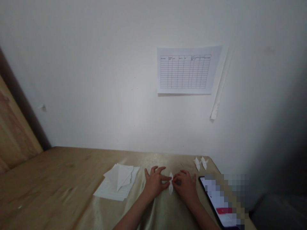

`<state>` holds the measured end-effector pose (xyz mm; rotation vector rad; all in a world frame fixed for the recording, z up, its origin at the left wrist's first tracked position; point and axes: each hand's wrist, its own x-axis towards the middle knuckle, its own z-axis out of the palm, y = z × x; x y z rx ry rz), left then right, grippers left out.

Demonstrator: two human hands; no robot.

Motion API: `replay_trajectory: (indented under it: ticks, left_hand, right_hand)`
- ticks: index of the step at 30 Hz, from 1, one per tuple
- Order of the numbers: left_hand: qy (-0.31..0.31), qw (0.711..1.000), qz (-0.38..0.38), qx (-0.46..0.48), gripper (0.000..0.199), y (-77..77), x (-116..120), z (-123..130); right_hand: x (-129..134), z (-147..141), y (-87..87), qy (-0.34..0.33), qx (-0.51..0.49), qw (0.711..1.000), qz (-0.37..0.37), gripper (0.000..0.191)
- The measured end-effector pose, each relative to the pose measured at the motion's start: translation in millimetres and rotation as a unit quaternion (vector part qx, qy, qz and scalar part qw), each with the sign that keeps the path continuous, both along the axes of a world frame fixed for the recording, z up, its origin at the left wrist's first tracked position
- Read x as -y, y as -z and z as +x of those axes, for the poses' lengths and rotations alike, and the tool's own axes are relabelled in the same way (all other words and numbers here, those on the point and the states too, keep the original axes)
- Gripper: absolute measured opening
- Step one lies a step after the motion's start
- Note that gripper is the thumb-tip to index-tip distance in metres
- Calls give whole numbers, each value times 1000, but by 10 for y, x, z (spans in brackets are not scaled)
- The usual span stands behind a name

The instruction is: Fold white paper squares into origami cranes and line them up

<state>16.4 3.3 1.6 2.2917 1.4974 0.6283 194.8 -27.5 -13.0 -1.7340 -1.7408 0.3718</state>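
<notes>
White folded paper (171,189) is held near its middle by left hand (154,183) and right hand (186,185), each grip a narrow pinch, over the worktop (69,179), right of the paper stack (112,188).

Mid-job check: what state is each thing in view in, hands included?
Left hand: pinching, other fingers spread
Right hand: pinching from the opposite side
Folded paper: held between both hands
Two small paper pieces: folded, lying apart from the hands
Paper sheets: overlapping, unevenly piled
Phone: screen lit, partly pixelated
Wall chart: hung up, rows seemingly blank
</notes>
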Motion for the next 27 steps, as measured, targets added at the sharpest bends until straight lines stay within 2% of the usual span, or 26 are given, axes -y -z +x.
replay_trajectory:
  ticks: [6,14,20,27]
  left_hand:
    - [-1,998,-4,-68,20,24,-59,-15]
    - [-7,993,13,-121,36,62,-73,28]
    - [-13,990,9,-140,36,80,-82,36]
    - [-3,990,-3,-138,41,40,-94,27]
  right_hand:
    - [-7,-1,-29,9,15,999,-34,14]
    - [13,-17,-45,21,37,998,-51,14]
    - [1,4,-51,36,54,997,-30,15]
    - [-24,27,-58,34,62,997,-44,12]
